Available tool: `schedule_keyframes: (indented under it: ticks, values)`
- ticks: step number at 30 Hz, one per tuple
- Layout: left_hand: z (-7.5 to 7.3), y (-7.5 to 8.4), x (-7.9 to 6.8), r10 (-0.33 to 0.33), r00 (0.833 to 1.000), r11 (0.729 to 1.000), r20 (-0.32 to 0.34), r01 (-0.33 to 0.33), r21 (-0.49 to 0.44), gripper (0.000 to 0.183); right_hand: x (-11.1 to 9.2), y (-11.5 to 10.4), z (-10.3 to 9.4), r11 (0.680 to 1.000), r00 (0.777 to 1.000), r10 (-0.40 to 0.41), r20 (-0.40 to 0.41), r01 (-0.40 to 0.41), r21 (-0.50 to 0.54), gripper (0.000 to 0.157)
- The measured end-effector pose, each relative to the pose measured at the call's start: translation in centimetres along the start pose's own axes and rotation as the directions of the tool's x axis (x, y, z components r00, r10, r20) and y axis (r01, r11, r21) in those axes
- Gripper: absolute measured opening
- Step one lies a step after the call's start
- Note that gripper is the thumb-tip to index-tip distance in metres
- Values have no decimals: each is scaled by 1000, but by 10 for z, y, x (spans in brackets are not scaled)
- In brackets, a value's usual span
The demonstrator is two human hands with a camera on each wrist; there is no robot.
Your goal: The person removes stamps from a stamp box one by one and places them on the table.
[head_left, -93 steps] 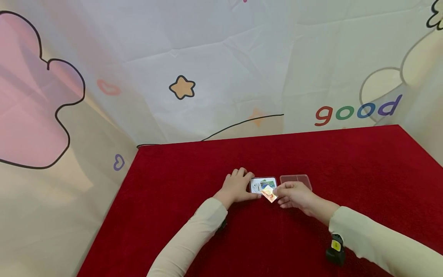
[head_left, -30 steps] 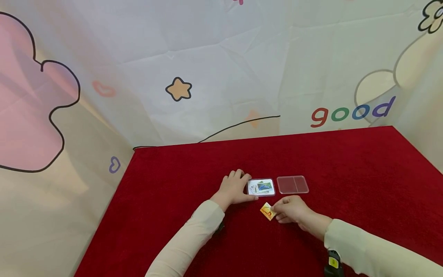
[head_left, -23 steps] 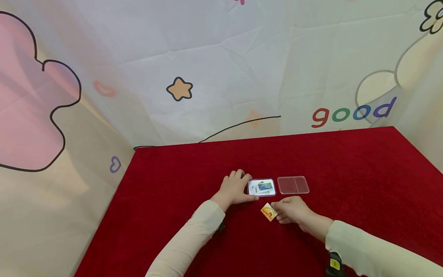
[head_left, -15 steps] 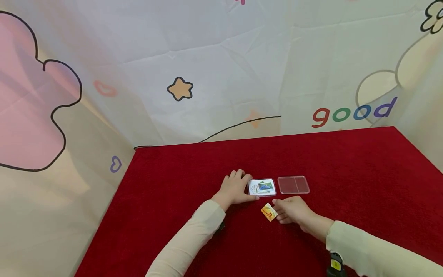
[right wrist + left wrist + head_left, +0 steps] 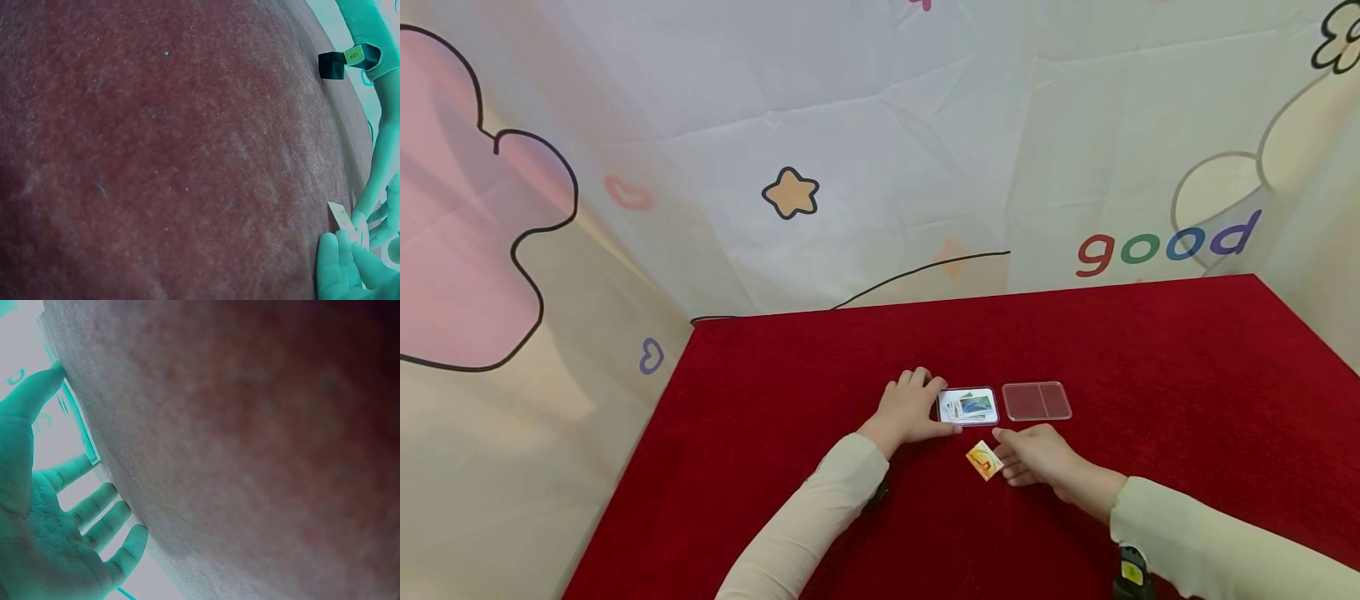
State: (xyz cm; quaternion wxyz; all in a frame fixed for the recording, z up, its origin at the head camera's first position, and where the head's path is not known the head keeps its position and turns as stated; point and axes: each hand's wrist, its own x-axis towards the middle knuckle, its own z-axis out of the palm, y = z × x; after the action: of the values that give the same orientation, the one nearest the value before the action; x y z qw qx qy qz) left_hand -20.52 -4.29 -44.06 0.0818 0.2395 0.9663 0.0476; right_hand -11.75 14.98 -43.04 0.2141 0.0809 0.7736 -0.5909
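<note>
Red cloth (image 5: 1150, 350) lies under your work. Your left hand (image 5: 910, 410) holds the card case (image 5: 992, 416) by opposite edges, probably so it does not slide. Your right hand (image 5: 1033, 454) has thumb apart from fingers, pinching nothing, just beside the orange card (image 5: 982, 460), which lies nearer to you.

Head view bright, evenly lit; soft shadows on backdrop (image 5: 887, 158), left side. Left wrist: teal cast, tablecloth (image 5: 237, 456) blurred, darkening rightward. Right wrist: dim, cloth edge bowed.

Fabric-walled booth (image 5: 572, 450) with cartoon backdrop (image 5: 895, 175)
</note>
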Motion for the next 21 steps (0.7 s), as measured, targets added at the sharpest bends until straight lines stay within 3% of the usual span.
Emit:
schedule_keyframes:
  ticks: [21]
  values:
    - [0,-1,1,4,1000,1000,6,-4,6,70,-2,2,-7,999,999,-28,-21,27,-25,44]
